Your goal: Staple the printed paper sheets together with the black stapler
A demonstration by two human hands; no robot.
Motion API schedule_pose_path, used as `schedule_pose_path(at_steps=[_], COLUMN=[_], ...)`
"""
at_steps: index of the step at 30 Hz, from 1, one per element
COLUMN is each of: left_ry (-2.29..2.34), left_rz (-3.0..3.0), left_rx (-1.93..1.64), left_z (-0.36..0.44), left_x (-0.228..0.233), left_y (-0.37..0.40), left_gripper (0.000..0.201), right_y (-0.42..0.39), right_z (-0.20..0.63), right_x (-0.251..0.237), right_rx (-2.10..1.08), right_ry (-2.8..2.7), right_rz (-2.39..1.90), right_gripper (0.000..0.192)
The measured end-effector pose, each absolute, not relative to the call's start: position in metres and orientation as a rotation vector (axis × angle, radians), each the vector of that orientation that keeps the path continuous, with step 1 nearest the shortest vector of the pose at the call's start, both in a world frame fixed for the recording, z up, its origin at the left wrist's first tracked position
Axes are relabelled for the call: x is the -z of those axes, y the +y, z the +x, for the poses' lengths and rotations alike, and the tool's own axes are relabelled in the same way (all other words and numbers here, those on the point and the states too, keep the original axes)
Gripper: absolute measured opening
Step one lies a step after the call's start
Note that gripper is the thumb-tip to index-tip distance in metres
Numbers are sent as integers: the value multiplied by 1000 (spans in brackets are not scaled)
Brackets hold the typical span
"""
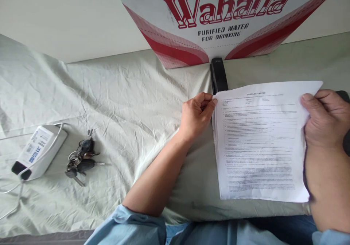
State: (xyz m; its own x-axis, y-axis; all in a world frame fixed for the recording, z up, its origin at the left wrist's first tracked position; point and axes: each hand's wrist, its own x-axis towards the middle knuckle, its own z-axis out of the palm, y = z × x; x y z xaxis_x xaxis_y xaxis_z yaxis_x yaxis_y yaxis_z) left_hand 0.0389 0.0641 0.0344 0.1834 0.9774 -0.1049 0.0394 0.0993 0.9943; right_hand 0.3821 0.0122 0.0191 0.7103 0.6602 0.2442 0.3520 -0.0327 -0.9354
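A stack of printed paper sheets (pixel 259 143), headed "OVERLEAF NOTES", is held between my two hands. My left hand (pixel 197 113) pinches its upper left corner between thumb and fingers. On the opposite side, my right hand (pixel 326 119) grips the upper right edge, thumb on top and fingers mostly behind. Several sheet edges show along the left side, slightly uneven. Just beyond the top left corner lies a black stapler (pixel 218 75), its near end partly covered by the paper.
A large Wahaha water carton (pixel 188 48) stands at the back against the wall. On the left of the wrinkled pale green cloth (pixel 123 102) lie a bunch of keys (pixel 82 157) and a white boxy device (pixel 41 150) with a cable. Dark objects show partly behind my right hand.
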Motion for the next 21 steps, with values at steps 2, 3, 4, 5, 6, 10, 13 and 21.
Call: schedule_pose_path(at_steps=[2, 3, 4, 5, 6, 10, 13, 21], left_ry=[1112, 1103, 1099, 1099, 1101, 1101, 1095, 1108], left_rz=[1228, 1225, 1224, 1225, 1227, 1226, 1223, 1275], left_rx=[-990, -997, -1003, -1008, -1012, -1028, -1030, -996], left_z=[39, 39, 39, 39, 39, 37, 38, 38], left_x=[-35, -35, -35, -35, -35, -33, -31, -32], left_y=[64, 65, 65, 65, 66, 66, 66, 66], left_gripper=[51, 51, 52, 51, 50, 42, 37, 41], right_y=[12, 12, 12, 13, 13, 13, 13, 9], right_z=[380, 380, 379, 378, 377, 376, 377, 385], right_x=[-21, -22, -23, -24, -24, -26, -26, -19], right_rx=[-315, -320, -326, -336, -349, -386, -384, -375], right_ry=[-823, -826, -833, -843, -853, -873, -890, -917], right_rz=[-1637, -1638, -1642, -1649, -1659, -1685, -1703, -1705], right_gripper=[68, 69, 71, 72, 73, 73, 72, 71])
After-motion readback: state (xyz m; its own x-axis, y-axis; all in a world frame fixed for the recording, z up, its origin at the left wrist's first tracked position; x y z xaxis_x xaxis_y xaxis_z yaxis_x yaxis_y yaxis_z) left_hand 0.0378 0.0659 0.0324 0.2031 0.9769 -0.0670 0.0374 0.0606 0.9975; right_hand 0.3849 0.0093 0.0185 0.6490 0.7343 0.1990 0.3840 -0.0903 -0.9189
